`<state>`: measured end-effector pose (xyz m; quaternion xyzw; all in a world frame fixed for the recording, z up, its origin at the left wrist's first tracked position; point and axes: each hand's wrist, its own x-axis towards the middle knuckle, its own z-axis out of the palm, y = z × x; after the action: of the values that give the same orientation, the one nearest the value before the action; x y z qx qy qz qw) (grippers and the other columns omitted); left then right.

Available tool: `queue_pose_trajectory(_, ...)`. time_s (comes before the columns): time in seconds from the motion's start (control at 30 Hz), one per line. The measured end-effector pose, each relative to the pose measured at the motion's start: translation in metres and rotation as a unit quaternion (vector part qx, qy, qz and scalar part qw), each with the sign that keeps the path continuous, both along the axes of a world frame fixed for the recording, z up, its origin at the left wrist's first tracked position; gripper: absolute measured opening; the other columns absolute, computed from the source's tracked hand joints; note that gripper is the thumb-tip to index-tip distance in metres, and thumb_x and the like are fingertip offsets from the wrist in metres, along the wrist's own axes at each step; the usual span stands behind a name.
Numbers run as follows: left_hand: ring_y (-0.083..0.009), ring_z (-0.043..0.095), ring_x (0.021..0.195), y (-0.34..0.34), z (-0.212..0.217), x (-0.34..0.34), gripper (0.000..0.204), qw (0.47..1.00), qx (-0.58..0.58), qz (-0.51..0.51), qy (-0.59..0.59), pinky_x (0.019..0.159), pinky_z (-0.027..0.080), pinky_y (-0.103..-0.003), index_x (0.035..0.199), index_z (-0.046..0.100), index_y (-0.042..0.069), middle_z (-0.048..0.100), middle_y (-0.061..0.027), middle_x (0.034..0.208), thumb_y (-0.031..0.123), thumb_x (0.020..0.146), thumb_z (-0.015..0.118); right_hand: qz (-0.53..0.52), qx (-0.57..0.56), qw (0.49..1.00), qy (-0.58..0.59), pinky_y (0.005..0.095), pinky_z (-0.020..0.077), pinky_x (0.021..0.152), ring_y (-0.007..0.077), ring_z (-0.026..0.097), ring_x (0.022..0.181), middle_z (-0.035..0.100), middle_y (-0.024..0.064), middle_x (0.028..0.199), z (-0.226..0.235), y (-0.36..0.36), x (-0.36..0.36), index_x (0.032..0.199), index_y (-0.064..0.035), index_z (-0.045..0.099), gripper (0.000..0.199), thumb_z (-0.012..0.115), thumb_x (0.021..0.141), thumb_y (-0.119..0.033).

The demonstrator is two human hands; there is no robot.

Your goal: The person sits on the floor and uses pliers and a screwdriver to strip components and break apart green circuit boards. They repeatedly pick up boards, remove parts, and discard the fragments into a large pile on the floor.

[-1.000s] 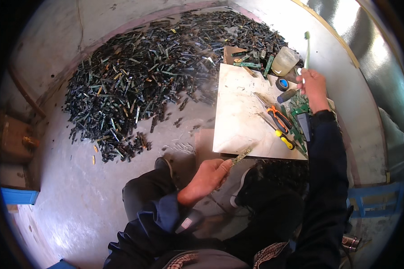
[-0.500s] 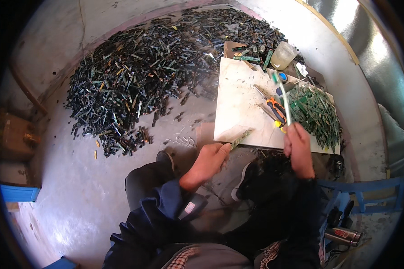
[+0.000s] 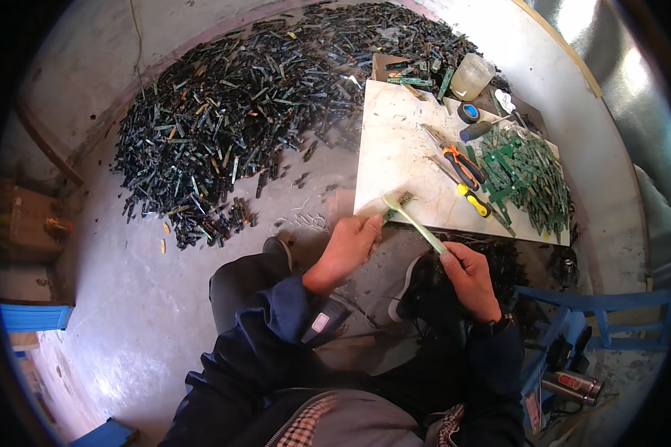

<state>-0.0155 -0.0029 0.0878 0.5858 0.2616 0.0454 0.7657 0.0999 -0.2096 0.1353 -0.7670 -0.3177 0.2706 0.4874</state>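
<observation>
My left hand pinches one end of a narrow circuit board strip at the near edge of a white board. From the right, my right hand grips the handle of a pale green toothbrush. The brush head lies over the strip just beyond my left fingertips, partly covering it. Pliers with orange-and-black handles and a yellow-and-black-handled screwdriver rest on the board. To their right is a heap of green circuit board strips.
A large pile of dark strips spreads over the floor, far and left. A tape roll and a cloudy plastic jar stand at the board's far right. Bent wire pieces lie by my foot. At right are a blue stool and a steel flask.
My right hand has come down and left, bringing the toothbrush from above the tools onto the strip. My left hand still pinches the strip, slightly higher in view.
</observation>
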Motion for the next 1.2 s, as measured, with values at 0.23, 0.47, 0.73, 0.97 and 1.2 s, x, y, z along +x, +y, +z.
queue_pose_trajectory(0.23, -0.0061, 0.039, 0.047, 0.0, 0.004, -0.005, 0.037, 0.997, -0.054, -0.045, 0.029, 0.043, 0.032, -0.022, 0.076, 0.053, 0.004, 0.05, -0.0007, 0.063, 0.033, 0.098, 0.047, 0.036, -0.05, 0.998, -0.016, 0.024, 0.0409, 0.062, 0.0092, 0.047, 0.068, 0.053, 0.0041, 0.071, -0.019, 0.005, 0.004, 0.103, 0.0025, 0.059, 0.019, 0.055, 0.093, -0.013)
queue_pose_trajectory(0.47, -0.0056, 0.04, 0.048, 0.001, 0.002, -0.008, 0.034, 0.997, -0.065, -0.015, 0.032, 0.044, 0.032, -0.021, 0.08, 0.054, 0.004, 0.052, -0.0002, 0.066, 0.032, 0.098, 0.047, -0.046, -0.016, 0.994, 0.102, 0.0209, 0.0339, 0.054, 0.0038, 0.04, 0.061, 0.046, -0.0043, 0.066, -0.002, 0.006, 0.008, 0.097, 0.0011, 0.061, 0.018, 0.052, 0.093, -0.014)
queue_pose_trajectory(0.73, -0.0055, 0.042, 0.048, -0.001, -0.012, -0.004, 0.035, 0.999, 0.035, 0.015, 0.022, 0.044, 0.034, -0.022, 0.077, 0.054, 0.004, 0.047, 0.002, 0.059, 0.031, 0.098, 0.047, -0.034, -0.036, 0.999, -0.019, 0.0239, 0.0391, 0.06, 0.0067, 0.044, 0.067, 0.049, -0.0011, 0.069, -0.015, -0.001, 0.019, 0.096, 0.0049, 0.061, 0.019, 0.055, 0.092, -0.013)
queue_pose_trajectory(0.97, -0.0058, 0.042, 0.049, 0.001, -0.016, -0.003, 0.036, 0.998, 0.058, 0.011, 0.026, 0.044, 0.035, -0.022, 0.077, 0.054, 0.004, 0.047, 0.0021, 0.06, 0.032, 0.098, 0.047, -0.018, -0.055, 0.998, -0.035, 0.0248, 0.0389, 0.058, 0.0066, 0.042, 0.065, 0.048, 0.0028, 0.066, -0.014, -0.004, 0.009, 0.097, 0.0038, 0.06, 0.018, 0.055, 0.093, -0.013)
queue_pose_trajectory(1.2, -0.0053, 0.042, 0.05, 0.001, -0.012, -0.002, 0.035, 0.999, 0.032, 0.008, 0.034, 0.045, 0.035, -0.022, 0.077, 0.054, 0.005, 0.049, 0.0023, 0.063, 0.032, 0.098, 0.047, 0.018, -0.035, 0.999, -0.02, 0.0243, 0.0366, 0.057, 0.0067, 0.039, 0.064, 0.043, 0.0012, 0.065, -0.013, -0.006, 0.005, 0.091, 0.0048, 0.058, 0.021, 0.054, 0.094, -0.016)
